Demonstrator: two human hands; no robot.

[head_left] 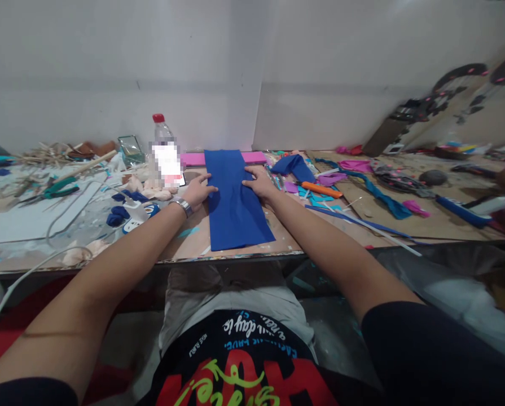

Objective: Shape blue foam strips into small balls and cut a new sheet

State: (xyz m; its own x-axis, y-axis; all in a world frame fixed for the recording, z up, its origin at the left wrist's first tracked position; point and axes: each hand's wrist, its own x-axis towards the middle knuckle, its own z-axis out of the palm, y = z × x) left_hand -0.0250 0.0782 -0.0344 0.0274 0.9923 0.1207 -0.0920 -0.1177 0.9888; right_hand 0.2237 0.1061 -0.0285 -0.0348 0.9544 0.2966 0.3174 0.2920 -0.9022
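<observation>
A broad strip of blue cloth (230,208) lies lengthwise before me, slightly wrinkled in the middle, its lower end close to the table's front edge. At its left edge rests my left hand (198,190), fingers stretched out and touching the cloth; a metal watch is on that wrist. My right hand (259,184) touches the opposite edge, thumb and fingers apart. Behind, a flat pink piece (255,158) is partly covered by the cloth's upper end. Close to my right hand lie an orange utility knife (321,189) and a bunched blue cloth piece (293,165).
Left of the cloth stand a red-capped bottle (159,119) and a lit phone (167,160). Green-handled pliers (61,188) and a white glue gun (137,217) with a cord lie further left. Coloured scraps and a blue-and-white tool (464,211) are on the right. A wall (218,73) closes the back.
</observation>
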